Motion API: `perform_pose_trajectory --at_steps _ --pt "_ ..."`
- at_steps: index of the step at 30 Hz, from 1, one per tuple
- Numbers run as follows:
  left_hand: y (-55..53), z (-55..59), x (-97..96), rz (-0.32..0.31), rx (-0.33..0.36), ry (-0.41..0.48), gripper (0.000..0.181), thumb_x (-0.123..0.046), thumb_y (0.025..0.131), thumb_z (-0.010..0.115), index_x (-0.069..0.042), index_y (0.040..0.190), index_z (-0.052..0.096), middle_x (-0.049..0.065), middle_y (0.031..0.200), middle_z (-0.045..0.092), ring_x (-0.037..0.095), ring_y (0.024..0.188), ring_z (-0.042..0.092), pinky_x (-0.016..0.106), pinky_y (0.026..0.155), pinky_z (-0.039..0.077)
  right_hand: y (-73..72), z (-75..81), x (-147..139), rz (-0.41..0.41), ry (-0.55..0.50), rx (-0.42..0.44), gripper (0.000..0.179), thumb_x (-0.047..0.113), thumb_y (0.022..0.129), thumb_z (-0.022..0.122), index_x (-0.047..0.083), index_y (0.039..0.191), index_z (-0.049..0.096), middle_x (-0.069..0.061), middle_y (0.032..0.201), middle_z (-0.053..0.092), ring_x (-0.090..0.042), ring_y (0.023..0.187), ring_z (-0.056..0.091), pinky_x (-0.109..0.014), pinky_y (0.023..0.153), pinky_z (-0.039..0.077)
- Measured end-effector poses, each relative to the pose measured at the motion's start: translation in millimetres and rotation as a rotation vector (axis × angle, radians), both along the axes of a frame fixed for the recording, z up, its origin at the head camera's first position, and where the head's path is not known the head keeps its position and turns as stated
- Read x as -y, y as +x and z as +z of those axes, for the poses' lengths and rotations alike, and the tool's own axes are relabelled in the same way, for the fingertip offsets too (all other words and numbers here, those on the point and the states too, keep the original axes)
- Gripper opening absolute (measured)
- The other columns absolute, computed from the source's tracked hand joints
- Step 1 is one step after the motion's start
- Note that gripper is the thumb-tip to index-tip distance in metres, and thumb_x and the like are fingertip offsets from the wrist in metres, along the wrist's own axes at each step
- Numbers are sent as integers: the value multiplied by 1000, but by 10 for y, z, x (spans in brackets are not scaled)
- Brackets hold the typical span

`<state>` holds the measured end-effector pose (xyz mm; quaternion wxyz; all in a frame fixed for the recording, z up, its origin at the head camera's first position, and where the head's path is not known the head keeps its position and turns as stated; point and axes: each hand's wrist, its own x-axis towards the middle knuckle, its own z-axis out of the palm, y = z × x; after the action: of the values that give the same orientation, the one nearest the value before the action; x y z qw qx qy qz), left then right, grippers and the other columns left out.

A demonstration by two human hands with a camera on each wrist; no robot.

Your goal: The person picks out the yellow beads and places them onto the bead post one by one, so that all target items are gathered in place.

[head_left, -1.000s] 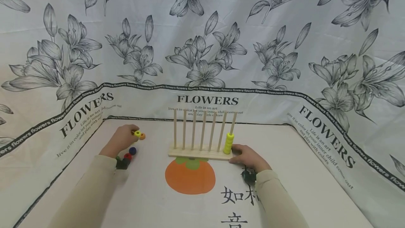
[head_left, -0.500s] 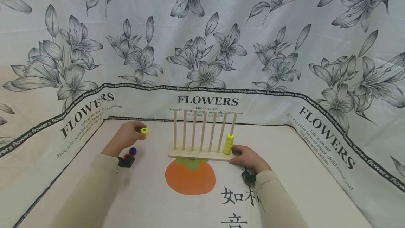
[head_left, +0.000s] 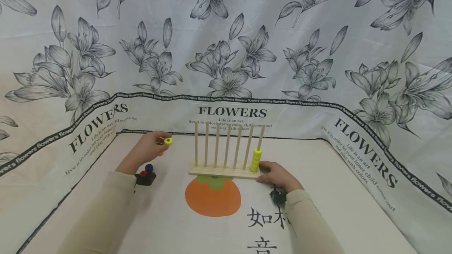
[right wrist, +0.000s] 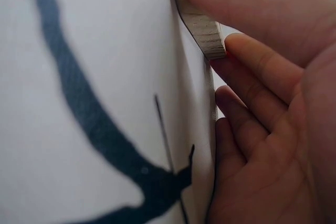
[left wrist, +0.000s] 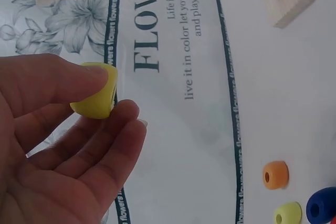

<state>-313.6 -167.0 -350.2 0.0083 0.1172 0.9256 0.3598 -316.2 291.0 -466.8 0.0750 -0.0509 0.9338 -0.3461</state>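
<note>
My left hand (head_left: 148,146) pinches a yellow bead (head_left: 167,141) between thumb and fingers, raised above the table at the left. In the left wrist view the thumb presses on the side of this bead (left wrist: 94,100), and the other fingers curl below. A wooden peg rack (head_left: 222,171) with several upright rods stands mid-table. Its rightmost rod carries a stack of yellow beads (head_left: 256,160); the other rods are bare. My right hand (head_left: 280,175) grips the right end of the rack's base, thumb in front. Up close, the right wrist view shows the base's wooden end (right wrist: 207,35) between thumb and fingers.
Loose beads lie at the left: a blue bead (head_left: 149,167), a red bead (head_left: 143,173), an orange bead (left wrist: 275,175) and another yellow bead (left wrist: 287,213). The left wrist camera (head_left: 146,178) partly covers this group. Flower-printed cloth (head_left: 226,66) hangs behind the table.
My left hand has lifted the yellow bead and moved right and slightly up with it, away from the loose beads. The right hand and the rack have stayed put.
</note>
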Motion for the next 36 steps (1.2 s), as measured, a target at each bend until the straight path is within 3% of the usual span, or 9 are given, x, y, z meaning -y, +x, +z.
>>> perform_pose_trajectory --at_steps 8,21,36 --pt "11 3 -72 -31 -41 21 41 -12 94 58 -10 135 55 15 132 59 33 116 61 44 88 56 -8 -7 -7 2 12 -9 80 41 71 82 16 141 51 -11 147 48 -39 140 37 -62 112 28" --pt "100 140 -226 -40 -74 49 38 -19 94 61 -15 132 58 9 127 63 29 112 63 47 93 54 -11 3 -4 -1 1 1 83 43 70 82 16 142 50 -11 148 47 -39 140 36 -61 113 28" --pt "156 484 -436 -111 -135 80 42 -22 93 65 -12 133 58 9 127 63 28 113 63 47 97 52 -17 -8 -4 -6 -5 19 81 42 71 82 18 142 50 -10 148 47 -38 141 35 -61 114 27"
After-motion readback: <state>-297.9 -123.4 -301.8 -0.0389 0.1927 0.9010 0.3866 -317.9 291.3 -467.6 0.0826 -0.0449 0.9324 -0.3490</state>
